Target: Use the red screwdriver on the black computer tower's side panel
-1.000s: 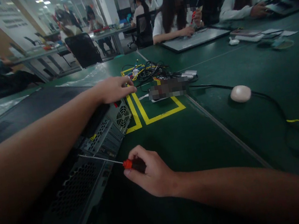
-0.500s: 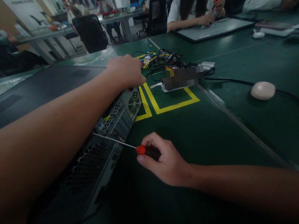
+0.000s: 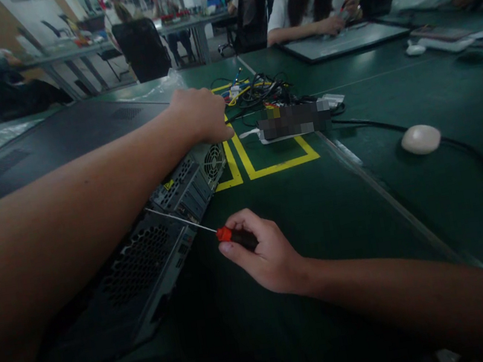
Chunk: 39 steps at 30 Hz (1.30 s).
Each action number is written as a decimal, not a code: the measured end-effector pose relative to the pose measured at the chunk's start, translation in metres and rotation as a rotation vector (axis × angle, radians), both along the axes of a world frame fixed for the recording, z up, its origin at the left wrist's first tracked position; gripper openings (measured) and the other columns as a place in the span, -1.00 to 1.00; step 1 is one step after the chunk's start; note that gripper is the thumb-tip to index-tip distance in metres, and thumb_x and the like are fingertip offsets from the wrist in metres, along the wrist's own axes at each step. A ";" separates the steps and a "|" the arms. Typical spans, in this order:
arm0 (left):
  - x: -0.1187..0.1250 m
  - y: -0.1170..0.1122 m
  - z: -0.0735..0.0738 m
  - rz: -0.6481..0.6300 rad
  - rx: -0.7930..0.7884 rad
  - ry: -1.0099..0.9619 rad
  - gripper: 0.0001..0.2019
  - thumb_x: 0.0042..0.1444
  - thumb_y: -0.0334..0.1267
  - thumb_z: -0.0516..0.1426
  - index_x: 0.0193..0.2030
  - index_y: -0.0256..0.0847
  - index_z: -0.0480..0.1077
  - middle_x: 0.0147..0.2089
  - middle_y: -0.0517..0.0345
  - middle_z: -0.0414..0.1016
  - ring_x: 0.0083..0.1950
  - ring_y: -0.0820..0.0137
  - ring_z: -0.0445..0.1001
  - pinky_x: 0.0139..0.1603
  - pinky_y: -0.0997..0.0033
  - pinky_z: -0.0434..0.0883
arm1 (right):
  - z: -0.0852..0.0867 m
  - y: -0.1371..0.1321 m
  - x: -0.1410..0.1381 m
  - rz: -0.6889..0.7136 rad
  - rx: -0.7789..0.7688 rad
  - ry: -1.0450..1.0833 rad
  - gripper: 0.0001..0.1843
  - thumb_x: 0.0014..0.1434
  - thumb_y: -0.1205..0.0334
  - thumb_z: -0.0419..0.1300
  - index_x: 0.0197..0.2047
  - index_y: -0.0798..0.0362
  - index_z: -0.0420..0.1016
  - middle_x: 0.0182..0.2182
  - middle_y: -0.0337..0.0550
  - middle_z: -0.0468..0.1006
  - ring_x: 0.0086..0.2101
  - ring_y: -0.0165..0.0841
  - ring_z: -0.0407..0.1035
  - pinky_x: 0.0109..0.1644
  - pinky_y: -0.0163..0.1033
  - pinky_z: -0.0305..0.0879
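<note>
A black computer case (image 3: 77, 130) lies on the table at the left, its rear panel with a round fan grille (image 3: 214, 161) and slot covers facing me. My left hand (image 3: 202, 114) reaches across it and is closed over the far rear corner; its fingertips are partly hidden. In my right hand (image 3: 267, 250) is a screwdriver (image 3: 223, 234) with a red and black handle, held between thumb and curled fingers. The thin metal shaft points left along the rear panel. Its tip is close to a seam near the honeycomb vent (image 3: 139, 261), partly by my left forearm; contact cannot be made out.
Beyond the case lie tangled cables (image 3: 266, 88) and a blurred dark box (image 3: 294, 120). Yellow tape (image 3: 283, 168) marks the green table (image 3: 320, 217). A pale mouse-like object (image 3: 421, 139) sits at the right on a cable. Other people work across the table.
The view has shifted a little, moving everything slightly up. Both hands keep nearly the same hold on the case and the screwdriver.
</note>
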State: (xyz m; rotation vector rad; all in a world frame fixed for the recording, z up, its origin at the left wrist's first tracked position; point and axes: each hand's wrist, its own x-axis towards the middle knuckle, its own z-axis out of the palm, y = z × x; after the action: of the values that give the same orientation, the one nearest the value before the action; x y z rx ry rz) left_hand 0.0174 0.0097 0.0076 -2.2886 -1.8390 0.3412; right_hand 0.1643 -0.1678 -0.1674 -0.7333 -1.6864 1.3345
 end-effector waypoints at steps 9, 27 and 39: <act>0.000 0.000 0.001 -0.001 -0.009 0.018 -0.22 0.57 0.14 0.25 0.71 -0.34 0.61 0.70 -0.50 0.64 0.63 -0.44 0.62 0.58 -0.40 0.57 | 0.003 0.001 0.002 -0.029 0.074 -0.073 -0.76 0.68 -0.02 0.41 0.04 -0.04 0.66 -0.16 -0.17 0.70 -0.21 -0.24 0.57 -0.02 -0.10 0.54; -0.006 0.003 -0.002 0.026 -0.055 -0.177 0.21 0.07 0.74 0.27 0.73 0.10 0.64 0.52 -0.03 0.85 0.67 -0.54 0.43 0.64 -0.53 0.34 | 0.005 0.003 0.001 -0.005 0.007 -0.083 -0.70 0.54 0.03 0.50 0.04 -0.11 0.47 -0.23 -0.31 0.62 -0.28 -0.29 0.49 -0.12 -0.16 0.42; -0.013 0.020 -0.010 -0.013 -0.031 -0.163 0.09 0.11 0.66 0.33 0.67 0.16 0.71 0.43 -0.10 0.87 0.68 -0.57 0.47 0.61 -0.50 0.40 | 0.008 0.001 0.004 0.006 -0.016 -0.085 -0.69 0.55 -0.01 0.53 0.07 -0.10 0.53 -0.19 -0.27 0.65 -0.26 -0.27 0.50 -0.12 -0.14 0.43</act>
State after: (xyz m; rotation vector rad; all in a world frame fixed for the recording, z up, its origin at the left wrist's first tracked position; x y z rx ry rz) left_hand 0.0042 0.0294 -0.0024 -2.4129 -1.9050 0.1878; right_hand 0.1679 -0.1667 -0.1596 -0.8054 -1.7474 1.3389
